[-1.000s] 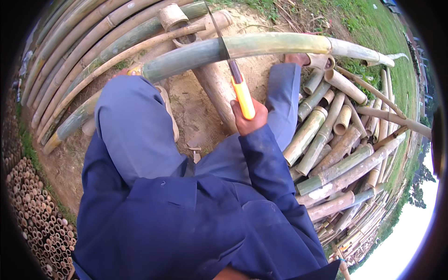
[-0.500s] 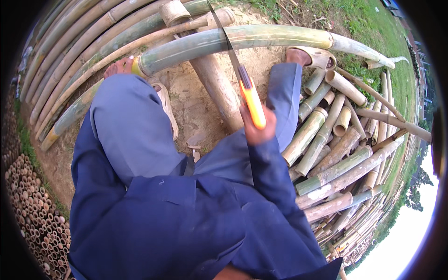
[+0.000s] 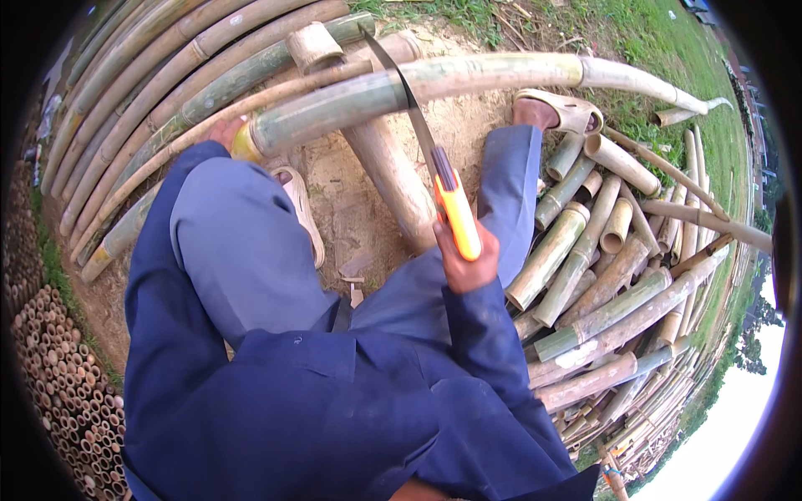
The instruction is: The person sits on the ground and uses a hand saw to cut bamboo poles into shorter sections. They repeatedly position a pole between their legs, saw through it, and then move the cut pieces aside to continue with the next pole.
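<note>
My right hand (image 3: 473, 269) is closed around the orange handle of a curved pruning saw (image 3: 456, 219). Its long dark blade lies across a thick green and tan bamboo pole (image 3: 493, 75), which stretches from left to right ahead of me. At the pole's yellowish left end, my left hand (image 3: 224, 132) grips it; some of the fingers are blurred or hidden. A bare log (image 3: 388, 171) runs under the pole between my legs. I cannot tell how deep the blade sits in the bamboo.
Long bamboo poles (image 3: 159, 92) lie side by side at the far left. Short cut bamboo pieces (image 3: 547, 255) are heaped to my right, beside my leg. A stack of thin bamboo tubes (image 3: 71, 392) shows at the lower left. My sandalled foot (image 3: 568, 111) rests near the pole.
The pole's middle has shifted slightly toward me, and its surface shows differently and blurred. My left hand has moved a little at the pole's end. The saw remains across the pole.
</note>
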A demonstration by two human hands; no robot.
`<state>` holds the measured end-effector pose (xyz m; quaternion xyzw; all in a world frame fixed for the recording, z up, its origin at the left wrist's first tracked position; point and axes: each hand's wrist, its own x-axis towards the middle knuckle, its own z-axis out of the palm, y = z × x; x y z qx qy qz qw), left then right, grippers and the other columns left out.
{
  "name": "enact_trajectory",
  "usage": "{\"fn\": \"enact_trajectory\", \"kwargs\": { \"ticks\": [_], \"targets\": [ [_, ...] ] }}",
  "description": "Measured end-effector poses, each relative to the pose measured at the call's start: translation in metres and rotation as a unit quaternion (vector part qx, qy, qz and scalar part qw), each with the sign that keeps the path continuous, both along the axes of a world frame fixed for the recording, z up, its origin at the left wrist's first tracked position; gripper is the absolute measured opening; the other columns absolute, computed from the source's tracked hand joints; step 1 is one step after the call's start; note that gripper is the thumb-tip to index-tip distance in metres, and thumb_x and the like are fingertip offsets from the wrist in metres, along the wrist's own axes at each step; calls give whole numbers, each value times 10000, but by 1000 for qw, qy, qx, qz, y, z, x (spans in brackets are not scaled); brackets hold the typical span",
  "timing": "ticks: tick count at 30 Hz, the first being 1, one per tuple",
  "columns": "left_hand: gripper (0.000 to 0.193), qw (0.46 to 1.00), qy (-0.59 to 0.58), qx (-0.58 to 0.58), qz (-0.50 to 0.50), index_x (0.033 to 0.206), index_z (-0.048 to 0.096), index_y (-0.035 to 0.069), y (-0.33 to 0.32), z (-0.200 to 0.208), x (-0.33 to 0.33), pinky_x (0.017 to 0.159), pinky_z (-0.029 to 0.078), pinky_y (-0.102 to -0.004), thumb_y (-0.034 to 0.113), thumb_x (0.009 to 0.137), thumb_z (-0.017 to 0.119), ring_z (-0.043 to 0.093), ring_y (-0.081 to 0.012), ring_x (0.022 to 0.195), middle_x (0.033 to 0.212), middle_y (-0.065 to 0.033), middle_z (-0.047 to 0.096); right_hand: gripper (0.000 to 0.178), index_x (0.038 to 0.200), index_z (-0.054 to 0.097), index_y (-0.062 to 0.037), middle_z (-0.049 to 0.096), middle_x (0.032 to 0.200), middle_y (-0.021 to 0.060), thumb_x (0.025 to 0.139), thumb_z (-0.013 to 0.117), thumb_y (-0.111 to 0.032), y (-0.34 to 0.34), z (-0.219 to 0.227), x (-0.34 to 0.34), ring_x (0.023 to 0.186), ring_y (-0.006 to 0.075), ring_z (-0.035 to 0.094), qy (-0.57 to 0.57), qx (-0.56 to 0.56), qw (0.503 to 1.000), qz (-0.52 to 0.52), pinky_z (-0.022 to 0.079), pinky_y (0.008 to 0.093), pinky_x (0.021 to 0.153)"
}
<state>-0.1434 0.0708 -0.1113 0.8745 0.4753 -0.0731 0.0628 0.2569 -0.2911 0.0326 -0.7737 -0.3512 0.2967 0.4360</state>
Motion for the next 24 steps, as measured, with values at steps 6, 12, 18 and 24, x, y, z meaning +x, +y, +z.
{"fn": "enact_trajectory", "kwargs": {
  "ticks": [6,12,18,24],
  "targets": [
    [528,996,73,-17,-40,1500,464,398,-15,-7,-9,1017,470,-492,236,1008,569,588,-363,1225,1272,-160,572,195,1066,721,43,702,733,153,898,717,-57,-22,-3,21,669,240,720,-55,-6,998,14,537,337,649],
    [494,938,-177,-300,-5,1256,645,77,-6,30,-2,908,495,-484,317,838,757,642,-424,1042,1031,-171,688,193,1094,720,49,702,817,54,919,713,-34,-10,4,29,767,88,633,58,-9,998,34,513,271,714],
    [504,986,-65,-144,-53,1156,663,81,-38,54,0,895,493,-456,349,758,817,641,-387,1054,1054,-128,677,266,1180,707,57,694,852,14,930,715,-34,-17,12,19,758,73,602,96,23,995,-29,485,234,698],
    [489,982,-185,-28,6,1122,663,105,-53,60,-10,896,482,-439,413,768,801,635,-349,1092,1102,-97,674,107,1020,687,38,613,663,24,940,686,-32,-21,38,12,529,87,534,84,89,987,-104,423,237,500]
  ]
}}
